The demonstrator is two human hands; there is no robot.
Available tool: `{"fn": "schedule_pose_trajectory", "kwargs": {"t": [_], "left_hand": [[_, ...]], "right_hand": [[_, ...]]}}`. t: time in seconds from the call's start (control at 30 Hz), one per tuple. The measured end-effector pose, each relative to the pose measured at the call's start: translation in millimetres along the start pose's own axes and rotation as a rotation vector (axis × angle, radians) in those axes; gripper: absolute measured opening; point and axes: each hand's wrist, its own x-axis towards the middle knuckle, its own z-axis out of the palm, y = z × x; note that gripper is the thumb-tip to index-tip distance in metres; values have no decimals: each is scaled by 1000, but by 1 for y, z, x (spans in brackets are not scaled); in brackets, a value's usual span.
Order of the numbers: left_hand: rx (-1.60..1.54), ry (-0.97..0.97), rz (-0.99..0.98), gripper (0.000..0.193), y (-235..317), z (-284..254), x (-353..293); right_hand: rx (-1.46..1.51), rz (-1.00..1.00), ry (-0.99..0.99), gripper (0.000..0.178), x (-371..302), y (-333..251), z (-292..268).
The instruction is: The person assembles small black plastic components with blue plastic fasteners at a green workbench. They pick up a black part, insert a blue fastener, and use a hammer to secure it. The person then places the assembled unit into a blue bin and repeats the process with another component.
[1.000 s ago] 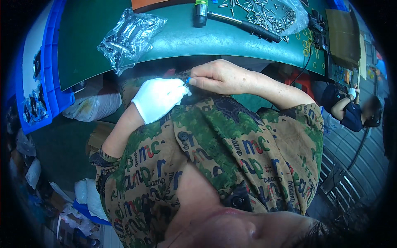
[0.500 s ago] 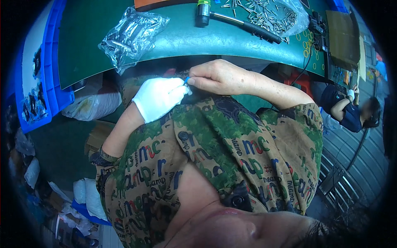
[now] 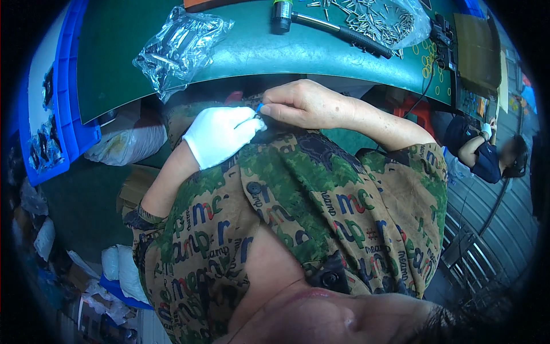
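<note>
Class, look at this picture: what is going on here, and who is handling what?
A person at a green work mat pinches a small blue part between both hands in front of their body. The left hand wears a white glove; the right hand is bare. On the mat lie a clear plastic bag of dark parts, a hammer and loose metal pins.

I see a matt white cloth glove on the left hand [image 3: 220, 135], right hand [image 3: 303, 104] bare. Counter [image 3: 246, 51] has a smooth green mat, slight sheen. Crinkled glossy clear plastic bag [image 3: 175, 49] far left; shiny metal pins [image 3: 372, 17] far right.
</note>
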Motion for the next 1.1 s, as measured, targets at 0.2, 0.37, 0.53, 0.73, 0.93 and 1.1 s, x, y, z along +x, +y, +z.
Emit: {"fn": "schedule_pose_trajectory", "kwargs": {"t": [0.2, 0.37, 0.53, 0.73, 0.93, 1.1], "left_hand": [[-168, 12, -137, 22, 3, 0, -1], [-206, 25, -154, 23, 3, 0, -1], [-210, 11, -173, 24, 7, -3, -1], [-129, 20, -59, 24, 3, -2, -3], [-63, 20, -36, 24, 3, -3, -3], [-31, 31, -31, 24, 5, -4, -3]], "right_hand": [[17, -9, -4, 30, 1, 3, 2], [-24, -37, 34, 31, 1, 0, 2], [-65, -31, 44, 30, 1, -6, 4], [-72, -50, 7, 29, 2, -9, -1], [-79, -36, -6, 28, 1, -14, -2], [-55, -14, -4, 28, 1, -14, 0]]}}
